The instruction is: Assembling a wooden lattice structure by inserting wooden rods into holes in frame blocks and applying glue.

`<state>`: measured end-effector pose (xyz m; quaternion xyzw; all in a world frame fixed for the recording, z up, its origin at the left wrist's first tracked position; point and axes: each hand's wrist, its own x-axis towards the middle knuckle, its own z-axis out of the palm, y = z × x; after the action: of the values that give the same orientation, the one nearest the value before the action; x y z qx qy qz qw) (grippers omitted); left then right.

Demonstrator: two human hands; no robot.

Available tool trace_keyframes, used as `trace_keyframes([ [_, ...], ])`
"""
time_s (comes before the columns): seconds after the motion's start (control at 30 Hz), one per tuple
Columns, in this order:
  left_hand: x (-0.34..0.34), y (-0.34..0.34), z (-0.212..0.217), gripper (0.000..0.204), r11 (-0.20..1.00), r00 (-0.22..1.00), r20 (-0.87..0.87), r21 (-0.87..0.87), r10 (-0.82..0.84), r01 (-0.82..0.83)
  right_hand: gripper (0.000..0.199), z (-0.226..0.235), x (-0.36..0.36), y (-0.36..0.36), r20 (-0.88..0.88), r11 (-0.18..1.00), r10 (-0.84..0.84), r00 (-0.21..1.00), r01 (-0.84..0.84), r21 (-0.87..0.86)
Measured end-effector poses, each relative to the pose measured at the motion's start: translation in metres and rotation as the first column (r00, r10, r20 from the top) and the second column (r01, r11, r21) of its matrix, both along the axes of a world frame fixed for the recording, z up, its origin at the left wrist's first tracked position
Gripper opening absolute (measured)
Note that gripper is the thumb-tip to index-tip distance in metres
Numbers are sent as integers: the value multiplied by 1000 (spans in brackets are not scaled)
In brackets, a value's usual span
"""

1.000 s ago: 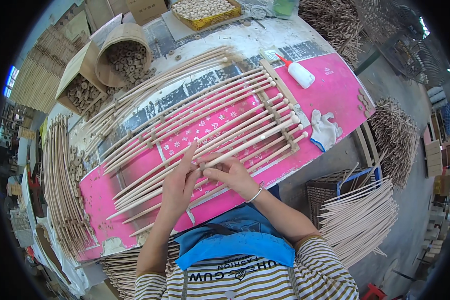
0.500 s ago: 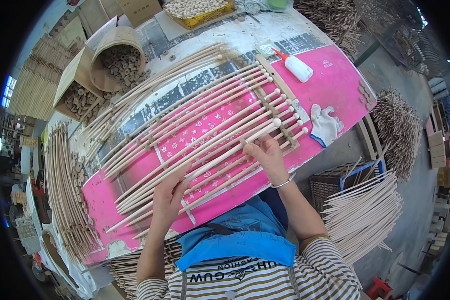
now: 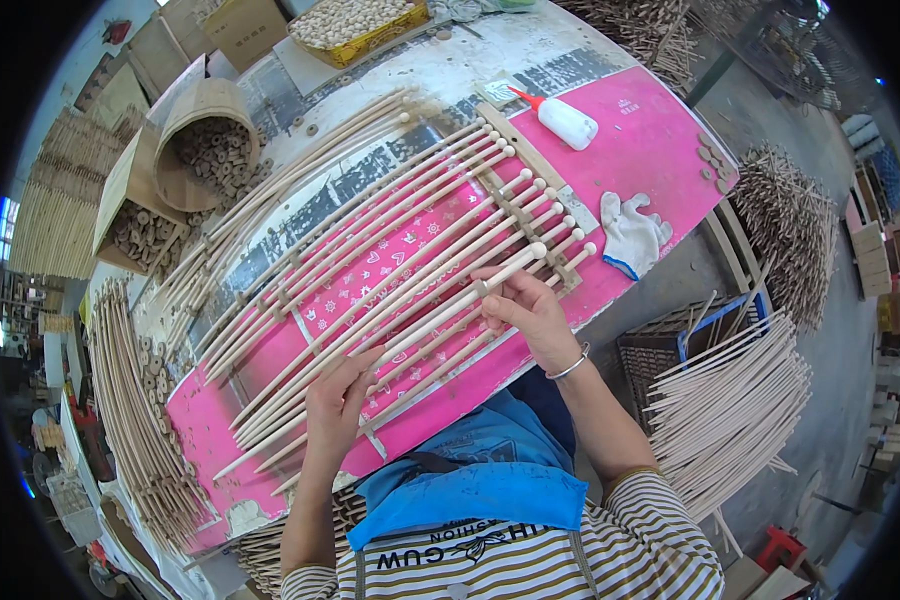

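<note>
A pale wooden stick (image 3: pixel 432 323) with a round ball (image 3: pixel 538 250) at its far right end slants across the table in front of me. Closed around its middle stretch is my left hand (image 3: pixel 340 398), thumb and fingers pinched together. My right hand (image 3: pixel 532 318) grips the same stick near the ball end, its fingertips at a small wooden ring (image 3: pixel 480 287) threaded on the shaft. Beneath and beyond lie several more ball-tipped sticks (image 3: pixel 395 213) in a row, their upper ends resting across a notched wooden rack (image 3: pixel 518 215).
Beyond the rack are a white glue bottle (image 3: pixel 568 124) with a red tip and a white glove (image 3: pixel 632 235). A round wooden tub (image 3: pixel 160 150) and a box (image 3: pixel 105 235) of rings stand at left. A yellow tray (image 3: pixel 375 42) holds balls. Stick bundles (image 3: pixel 740 410) lie at lower right.
The view has shifted, so the table appears a little farther left. My right index finger now reaches over the stick beside the ring; my left hand keeps its hold.
</note>
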<state>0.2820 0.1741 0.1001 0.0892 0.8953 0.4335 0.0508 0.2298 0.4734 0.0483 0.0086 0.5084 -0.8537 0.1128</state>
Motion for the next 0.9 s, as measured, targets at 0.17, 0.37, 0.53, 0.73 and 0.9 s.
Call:
trace_keyframes([
  [0.17, -3, 12, -5, 31, 999, 999, -26, -30, -30, 29, 30, -12, 6, 11, 74, 984, -108, 991, 96, 151],
  [0.37, -14, 34, -11, 30, 993, 994, -83, -100, -71, 63, 26, -17, 16, 32, 54, 942, -249, 967, 229, 247],
  [0.53, -33, 56, -17, 30, 987, 962, -269, -157, -52, 10, 25, -22, 27, 48, 47, 932, -296, 954, 278, 232],
  [0.73, -60, 79, -33, 31, 961, 914, -383, -274, -131, 22, 23, -25, 31, 50, 20, 934, -316, 949, 307, 182],
  [0.9, -66, 86, -39, 31, 950, 924, -355, -311, -143, 28, 23, -24, 35, 53, 62, 945, -273, 960, 256, 203],
])
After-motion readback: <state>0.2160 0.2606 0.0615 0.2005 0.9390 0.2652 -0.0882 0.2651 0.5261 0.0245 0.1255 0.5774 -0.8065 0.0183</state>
